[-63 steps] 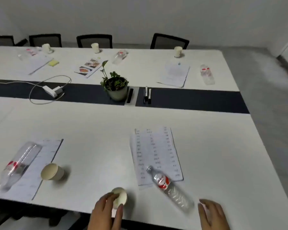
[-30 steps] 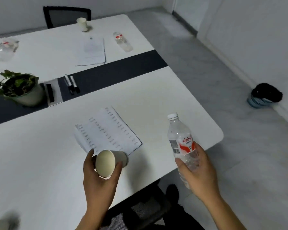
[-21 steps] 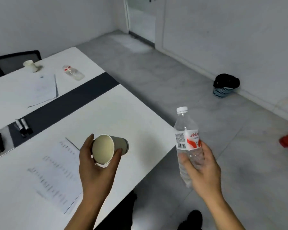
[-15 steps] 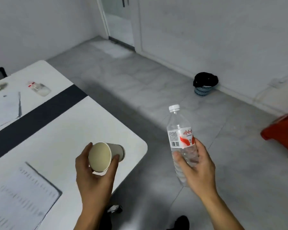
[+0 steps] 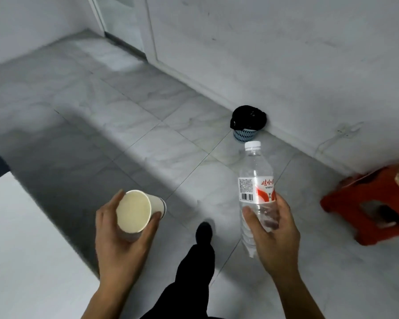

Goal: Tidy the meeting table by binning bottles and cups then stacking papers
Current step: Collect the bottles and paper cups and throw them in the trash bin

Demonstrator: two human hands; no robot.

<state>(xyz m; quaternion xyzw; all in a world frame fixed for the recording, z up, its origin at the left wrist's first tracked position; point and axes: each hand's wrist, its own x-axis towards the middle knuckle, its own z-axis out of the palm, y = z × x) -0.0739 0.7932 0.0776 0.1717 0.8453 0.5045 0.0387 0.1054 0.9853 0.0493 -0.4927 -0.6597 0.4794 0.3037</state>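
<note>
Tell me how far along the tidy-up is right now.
Done: one cup and one bottle are off the table. In hand: the left hand grips the cup, the right hand grips the bottle upright. Left: both have yet to go into the bin ahead by the wall. Papers are out of view, so stacking cannot be judged.

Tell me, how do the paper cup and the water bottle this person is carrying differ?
The paper cup is opaque cream; the bottle is clear plastic with a red-and-white label. The cup is tipped sideways, open mouth facing the camera; the bottle stands upright, capped. The cup is short and wide; the bottle taller and slimmer. Both are gripped: the cup by the left hand, the bottle by the right hand.
</note>
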